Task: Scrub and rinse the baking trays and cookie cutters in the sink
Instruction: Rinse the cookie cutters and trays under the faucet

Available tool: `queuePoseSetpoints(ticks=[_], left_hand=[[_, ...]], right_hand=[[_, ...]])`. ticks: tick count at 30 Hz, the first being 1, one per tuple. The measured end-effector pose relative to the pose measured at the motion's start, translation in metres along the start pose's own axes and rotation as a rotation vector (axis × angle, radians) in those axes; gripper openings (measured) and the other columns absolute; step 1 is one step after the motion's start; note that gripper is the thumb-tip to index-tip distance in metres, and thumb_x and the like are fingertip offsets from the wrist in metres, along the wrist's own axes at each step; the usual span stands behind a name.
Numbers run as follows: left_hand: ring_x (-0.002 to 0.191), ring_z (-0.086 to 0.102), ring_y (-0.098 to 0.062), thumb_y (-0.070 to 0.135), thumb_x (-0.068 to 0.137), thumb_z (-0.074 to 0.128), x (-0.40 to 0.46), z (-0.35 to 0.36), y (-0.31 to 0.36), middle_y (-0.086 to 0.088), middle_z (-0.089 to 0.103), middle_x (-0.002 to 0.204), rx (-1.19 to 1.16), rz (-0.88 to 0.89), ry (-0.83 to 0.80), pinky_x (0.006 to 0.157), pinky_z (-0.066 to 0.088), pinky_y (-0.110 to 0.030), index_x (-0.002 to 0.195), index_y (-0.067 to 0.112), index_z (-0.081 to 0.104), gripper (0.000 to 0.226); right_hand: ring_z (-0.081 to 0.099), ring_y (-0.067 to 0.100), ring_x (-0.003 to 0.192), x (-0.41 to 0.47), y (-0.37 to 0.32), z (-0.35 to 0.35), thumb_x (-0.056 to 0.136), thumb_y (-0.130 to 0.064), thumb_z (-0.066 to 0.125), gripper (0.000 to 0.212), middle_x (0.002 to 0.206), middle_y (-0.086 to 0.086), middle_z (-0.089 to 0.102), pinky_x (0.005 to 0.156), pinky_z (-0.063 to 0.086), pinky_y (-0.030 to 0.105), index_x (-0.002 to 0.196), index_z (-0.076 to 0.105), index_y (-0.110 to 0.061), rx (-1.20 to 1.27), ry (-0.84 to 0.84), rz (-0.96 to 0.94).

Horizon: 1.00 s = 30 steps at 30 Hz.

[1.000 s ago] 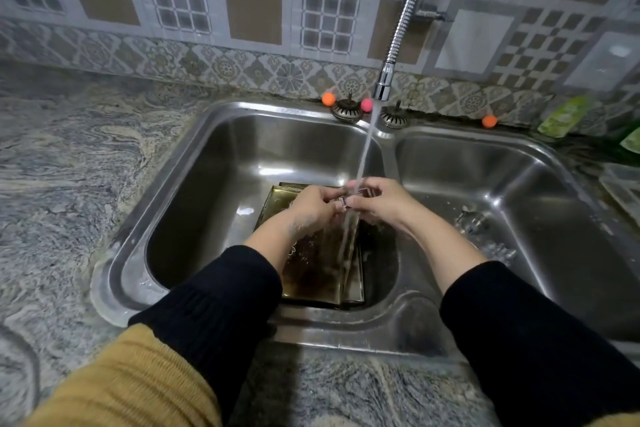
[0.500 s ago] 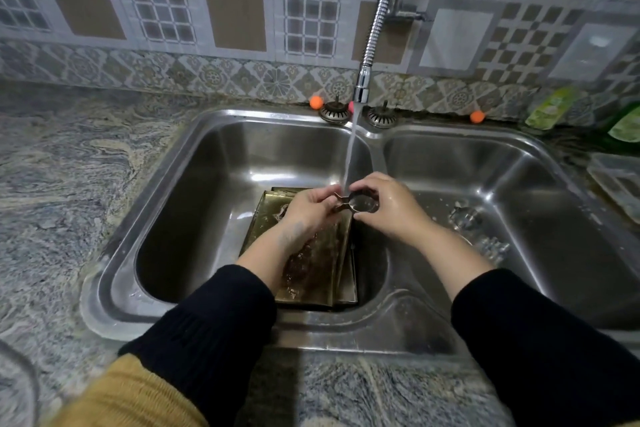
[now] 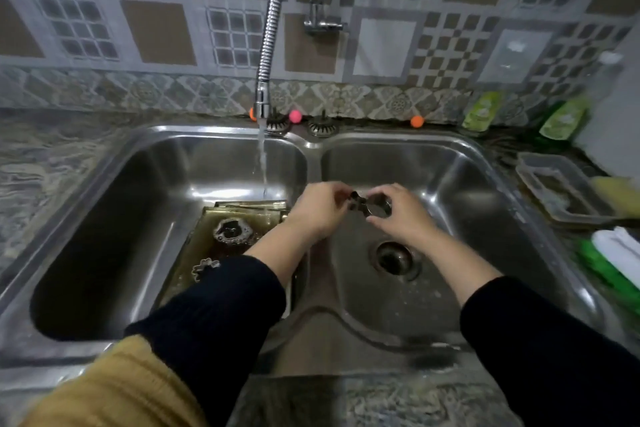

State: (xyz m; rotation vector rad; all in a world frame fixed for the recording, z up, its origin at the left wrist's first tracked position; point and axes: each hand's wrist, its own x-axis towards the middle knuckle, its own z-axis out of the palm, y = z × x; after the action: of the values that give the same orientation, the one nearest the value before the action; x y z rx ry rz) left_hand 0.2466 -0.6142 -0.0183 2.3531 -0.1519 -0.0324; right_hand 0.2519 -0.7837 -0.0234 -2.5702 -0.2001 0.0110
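A small dark metal cookie cutter [image 3: 357, 204] and a round shiny metal ring cutter [image 3: 379, 208] are held together between both hands above the right basin of the double stainless steel sink [image 3: 485, 163], well clear of the thin stream of water [image 3: 262, 163] that falls into the left basin. The left hand [image 3: 320, 208] is curled with its fingertips pinched on the dark cutter; the right hand [image 3: 401, 213] is curled round the ring. This placement is judged a carrying of rinsed pieces aside. The pair's long axis runs left to right, the ring's opening facing roughly upward. The brownish rectangular baking trays [image 3: 242, 215] lie flat in the left basin, with another small flower-shaped cutter [image 3: 205, 267] resting on them, presumably awaiting scrubbing
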Motion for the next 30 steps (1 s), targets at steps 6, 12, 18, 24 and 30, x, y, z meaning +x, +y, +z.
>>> queuePoseSetpoints(ticks=[6,12,18,24,30], left_hand=[[0.111,0.060,-0.024,0.026,0.092,0.056,0.036,0.099,0.038,-0.004,0.063,0.124,0.322,-0.017,-0.450,0.092,0.048,-0.030,0.124,0.022,0.061,0.033],[0.105,0.062,-0.022,0.024,0.087,0.051,0.055,0.172,0.046,0.000,0.066,0.118,0.333,-0.051,-0.560,0.089,0.050,-0.028,0.111,0.026,0.068,0.029],[0.111,0.057,-0.032,0.024,0.091,0.048,0.063,0.195,0.047,-0.011,0.064,0.118,0.506,-0.019,-0.614,0.097,0.047,-0.041,0.113,0.012,0.067,0.031],[0.110,0.057,-0.027,0.022,0.095,0.047,0.062,0.183,0.041,-0.007,0.062,0.122,0.469,-0.040,-0.618,0.091,0.046,-0.033,0.119,0.015,0.064,0.031],[0.111,0.059,-0.022,0.033,0.094,0.051,0.055,0.139,0.024,0.000,0.062,0.125,0.378,-0.055,-0.519,0.096,0.049,-0.036,0.125,0.031,0.059,0.032]], right_hand=[[0.062,0.020,0.100,-0.002,0.112,-0.019,0.078,-0.022,0.073,0.031,0.115,0.003,0.065,0.081,0.049,0.025,0.108,0.066,-0.020,-0.189,-0.266,0.353],[0.062,0.029,0.103,0.024,0.185,-0.003,0.087,-0.018,0.059,0.027,0.113,0.012,0.064,0.075,0.049,0.029,0.111,0.065,-0.008,-0.241,-0.144,0.560],[0.056,0.030,0.111,0.046,0.202,0.015,0.095,-0.013,0.046,0.030,0.124,0.013,0.057,0.079,0.049,0.036,0.121,0.060,-0.006,-0.337,-0.145,0.576],[0.043,0.030,0.124,0.040,0.192,0.005,0.091,-0.035,0.058,0.044,0.133,0.010,0.049,0.088,0.045,0.037,0.128,0.052,-0.012,-0.380,-0.216,0.539],[0.054,0.026,0.117,0.029,0.138,-0.006,0.090,-0.031,0.055,0.041,0.131,0.005,0.055,0.091,0.049,0.033,0.131,0.052,-0.026,-0.367,-0.322,0.378]])
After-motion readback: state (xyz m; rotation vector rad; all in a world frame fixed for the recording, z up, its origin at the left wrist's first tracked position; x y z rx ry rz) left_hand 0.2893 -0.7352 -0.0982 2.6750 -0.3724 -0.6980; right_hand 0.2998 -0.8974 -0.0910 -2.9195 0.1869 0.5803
